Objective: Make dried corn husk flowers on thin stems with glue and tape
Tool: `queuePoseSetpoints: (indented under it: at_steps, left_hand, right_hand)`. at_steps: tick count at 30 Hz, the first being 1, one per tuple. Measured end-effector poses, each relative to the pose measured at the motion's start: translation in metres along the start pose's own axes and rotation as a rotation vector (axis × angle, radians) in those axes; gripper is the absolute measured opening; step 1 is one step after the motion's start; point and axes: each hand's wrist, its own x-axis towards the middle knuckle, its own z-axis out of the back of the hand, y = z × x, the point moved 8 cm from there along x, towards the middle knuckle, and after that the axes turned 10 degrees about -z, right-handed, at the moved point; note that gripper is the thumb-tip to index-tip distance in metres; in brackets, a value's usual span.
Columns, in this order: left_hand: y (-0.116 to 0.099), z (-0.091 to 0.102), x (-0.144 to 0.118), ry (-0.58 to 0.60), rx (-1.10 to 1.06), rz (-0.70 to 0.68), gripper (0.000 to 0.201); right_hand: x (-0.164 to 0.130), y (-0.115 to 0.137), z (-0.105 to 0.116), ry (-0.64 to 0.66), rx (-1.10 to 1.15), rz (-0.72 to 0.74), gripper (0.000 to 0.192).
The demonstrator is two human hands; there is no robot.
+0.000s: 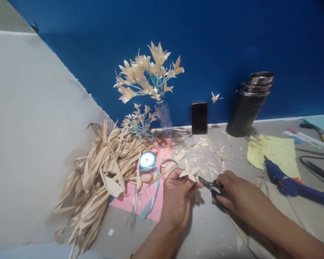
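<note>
Between the thumb and fingers of my left hand (176,199) is a pale husk flower (190,172) with pointed petals. My right hand (239,194) is closed round the handles of black scissors (215,187). Their blades point left and reach the flower's right side, by my left fingertips; whether they touch a petal I cannot tell. Just behind my left hand lies a ring of tape (168,168). To its left a roll of light blue ribbon (147,160) rests on a pink sheet (124,201), near thin wires (135,207).
A heap of dried corn husks (97,180) fills the left. Husk flowers (148,72) stand in a clear bottle (164,117) at the back. A phone (199,118) and dark flask (248,104) stand by the wall. A blue glue gun (291,185) lies right, near yellow paper (272,151).
</note>
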Motion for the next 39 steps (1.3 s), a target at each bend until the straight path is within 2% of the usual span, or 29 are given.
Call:
queuePoseSetpoints:
  at_steps: [2,5,7,9,11,13,14,17,19,21,27,31,35,39]
  left_hand:
    - [0.003,0.000,-0.001,0.001,0.006,0.018,0.037]
    - [0.007,-0.002,-0.003,0.025,0.025,0.047,0.034]
    - [0.009,-0.003,-0.004,0.041,0.035,0.059,0.032]
    - [0.011,-0.002,-0.005,0.039,0.037,0.060,0.031]
    - [0.013,-0.001,-0.006,0.042,0.045,0.060,0.031]
    - [0.016,-0.003,-0.007,0.074,0.070,0.066,0.029]
    - [0.018,-0.004,-0.008,0.096,0.087,0.073,0.029]
    - [0.024,-0.008,-0.012,0.158,0.139,0.116,0.028]
    - [0.028,-0.010,-0.013,0.177,0.166,0.137,0.029]
    - [0.031,-0.010,-0.013,0.184,0.169,0.146,0.031]
    - [0.041,-0.003,-0.011,0.077,0.016,0.267,0.048]
    - [0.046,-0.002,-0.015,0.043,0.010,0.315,0.054]
    - [0.046,-0.003,-0.018,0.040,0.038,0.268,0.050]
    - [0.045,-0.003,-0.017,0.067,0.095,0.190,0.038]
  right_hand:
    - [0.001,-0.001,-0.005,0.088,-0.018,0.018,0.003]
    - [0.003,0.000,-0.009,0.236,0.074,0.027,0.009]
    - [0.003,0.000,-0.007,0.283,0.111,0.030,0.009]
    - [0.002,0.003,-0.001,0.268,0.111,0.051,0.008]
    - [0.000,0.008,0.011,0.185,0.157,0.073,0.010]
    - [-0.003,0.014,0.022,0.122,0.336,0.075,0.020]
    - [-0.005,0.016,0.024,0.139,0.474,0.063,0.025]
    - [-0.010,0.021,0.017,0.299,0.889,-0.018,0.034]
    - [-0.011,0.020,0.012,0.344,1.050,-0.083,0.034]
    - [-0.010,0.018,0.011,0.330,1.138,-0.124,0.033]
    - [-0.009,0.017,0.013,0.308,1.274,-0.189,0.043]
    - [-0.010,0.015,0.013,0.268,1.325,-0.228,0.047]
    - [-0.010,0.014,0.012,0.238,1.340,-0.224,0.048]
    - [-0.011,0.015,0.011,0.250,1.321,-0.194,0.047]
